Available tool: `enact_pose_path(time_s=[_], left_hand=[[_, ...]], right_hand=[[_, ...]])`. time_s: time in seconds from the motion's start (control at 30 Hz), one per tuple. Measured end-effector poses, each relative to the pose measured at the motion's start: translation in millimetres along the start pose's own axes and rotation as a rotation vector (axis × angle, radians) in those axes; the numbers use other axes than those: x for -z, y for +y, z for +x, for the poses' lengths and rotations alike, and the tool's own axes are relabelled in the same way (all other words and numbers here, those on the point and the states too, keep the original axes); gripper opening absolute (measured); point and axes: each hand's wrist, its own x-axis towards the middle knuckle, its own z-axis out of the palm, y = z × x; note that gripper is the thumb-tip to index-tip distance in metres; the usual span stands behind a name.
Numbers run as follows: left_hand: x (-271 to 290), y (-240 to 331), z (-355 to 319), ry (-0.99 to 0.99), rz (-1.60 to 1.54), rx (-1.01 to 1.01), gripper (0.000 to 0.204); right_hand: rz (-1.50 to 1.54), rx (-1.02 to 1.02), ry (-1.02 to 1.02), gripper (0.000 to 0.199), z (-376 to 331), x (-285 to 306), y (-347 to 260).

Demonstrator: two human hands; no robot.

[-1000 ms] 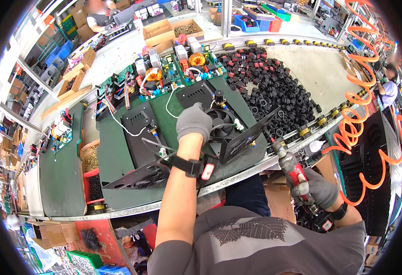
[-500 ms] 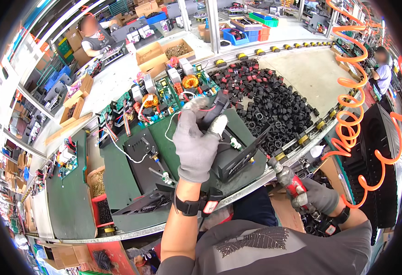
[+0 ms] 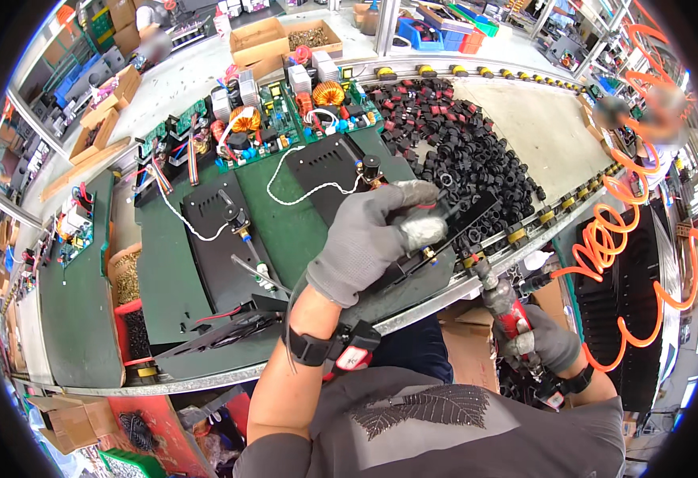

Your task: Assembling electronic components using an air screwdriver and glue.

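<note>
A black sheet-metal chassis (image 3: 323, 163) with slots and a black round knob (image 3: 371, 166) lies on a large dark-green board (image 3: 273, 227). Over its near right part is the left hand (image 3: 381, 235) in a grey glove, fingers curled around something dark with a bit of red showing; the glove hides most of it, so I cannot tell what it pinches. The right hand (image 3: 544, 341), also gloved, is wrapped around a red-and-silver cylindrical power driver (image 3: 511, 309), held upright beyond the board's edge.

A second black slotted chassis (image 3: 215, 209) lies to the left. Behind both stand green circuit boards (image 3: 281, 119) with copper-wound coils (image 3: 328, 93). Small black plastic rings and caps (image 3: 476, 155) are heaped to the right, and an orange coiled hose (image 3: 604, 231) hangs farther right. Open cardboard boxes (image 3: 265, 41) sit on the white counter (image 3: 186, 76) at the back.
</note>
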Motion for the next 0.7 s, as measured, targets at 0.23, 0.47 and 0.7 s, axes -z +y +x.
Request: enact_pose_path(time_s=[0.23, 0.47, 0.7], left_hand=[[-6.8, -18.1, -9.0, 0.132, -0.021, 0.17, 0.031], [-12.5, -12.0, -4.6, 0.025, -0.131, 0.235, 0.031], [-9.8, -14.3, -7.3, 0.0, -0.25, 0.282, 0.03]], right_hand=[[-0.032, 0.001, -0.023, 0.033, 2.4, 5.2, 1.4], [-0.282, 0.077, 0.03, 0.047, 5.2, 22.3, 2.4], [-0.383, 0.066, 0.033, 0.053, 1.3, 18.5, -12.1]])
